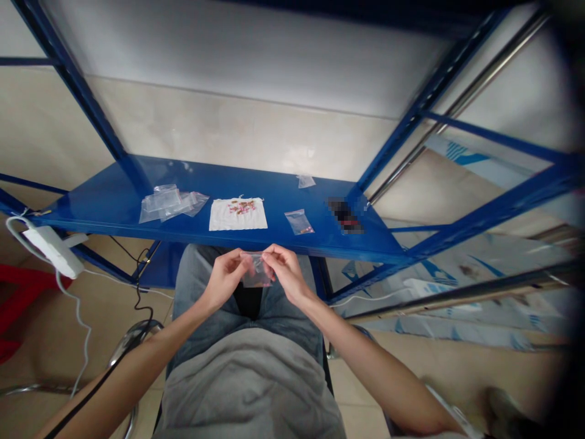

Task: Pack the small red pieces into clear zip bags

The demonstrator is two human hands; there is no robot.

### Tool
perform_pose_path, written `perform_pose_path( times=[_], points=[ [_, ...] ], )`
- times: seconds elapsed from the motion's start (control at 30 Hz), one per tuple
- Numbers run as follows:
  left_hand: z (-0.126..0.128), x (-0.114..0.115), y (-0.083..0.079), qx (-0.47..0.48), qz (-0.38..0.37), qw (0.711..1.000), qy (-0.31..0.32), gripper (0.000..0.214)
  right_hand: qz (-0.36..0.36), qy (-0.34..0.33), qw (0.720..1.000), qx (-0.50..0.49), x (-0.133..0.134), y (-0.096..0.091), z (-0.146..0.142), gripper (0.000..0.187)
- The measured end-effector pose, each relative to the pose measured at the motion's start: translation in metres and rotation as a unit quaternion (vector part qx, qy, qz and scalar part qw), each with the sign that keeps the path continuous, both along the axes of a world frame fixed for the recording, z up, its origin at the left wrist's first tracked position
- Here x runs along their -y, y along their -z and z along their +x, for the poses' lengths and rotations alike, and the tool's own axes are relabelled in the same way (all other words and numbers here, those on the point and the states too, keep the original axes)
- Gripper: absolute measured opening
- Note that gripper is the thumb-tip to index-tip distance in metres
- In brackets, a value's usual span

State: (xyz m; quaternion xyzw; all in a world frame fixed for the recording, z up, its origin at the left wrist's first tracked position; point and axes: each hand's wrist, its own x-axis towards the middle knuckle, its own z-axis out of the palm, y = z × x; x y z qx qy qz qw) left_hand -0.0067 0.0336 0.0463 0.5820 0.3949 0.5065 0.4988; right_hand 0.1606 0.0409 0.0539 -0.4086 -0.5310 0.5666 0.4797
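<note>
Between my two hands, over my lap and just in front of the shelf edge, hangs a small clear plastic bag (256, 277). My left hand (230, 272) pinches its upper left corner. At the upper right corner my right hand (284, 268) pinches it too. A few small pinkish bits seem to lie at the bag's bottom, too faint to be sure. Beyond my hands a white cloth pouch (219, 217) lies flat, with many small pink and brown pieces (242, 208) on it. To its right rests another clear bag (298, 222) with a few small pieces inside.
Several clear bags (167, 203) are piled on the left of the blue shelf (205, 171). A small clear packet (306, 181) lies at the back. A blurred-out dark object (346, 216) is at the right. A white power strip (53, 250) with cables hangs at the left.
</note>
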Motion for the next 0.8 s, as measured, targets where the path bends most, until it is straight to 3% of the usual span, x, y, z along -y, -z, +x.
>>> perform_pose_path(
  times=[0.2,0.33,0.53,0.8],
  points=[
    [-0.003,0.0009,0.0008,0.029,-0.012,0.999,-0.029,0.032,-0.023,-0.032,0.999,-0.023,0.0025,-0.0044,-0.0013,0.031],
    [-0.0046,0.0009,-0.0035,0.05,-0.028,0.998,-0.015,0.034,-0.014,-0.05,0.998,-0.02,0.0019,-0.0076,0.0011,0.029],
    [-0.0046,-0.0023,-0.0029,0.077,-0.045,0.996,-0.025,0.032,-0.027,-0.042,0.998,-0.026,0.0011,-0.0058,0.0008,0.026],
    [-0.0037,0.0005,-0.0009,0.046,-0.018,0.998,0.031,0.033,0.018,-0.035,0.999,0.035,0.0051,-0.0046,-0.0033,0.027]
  ],
)
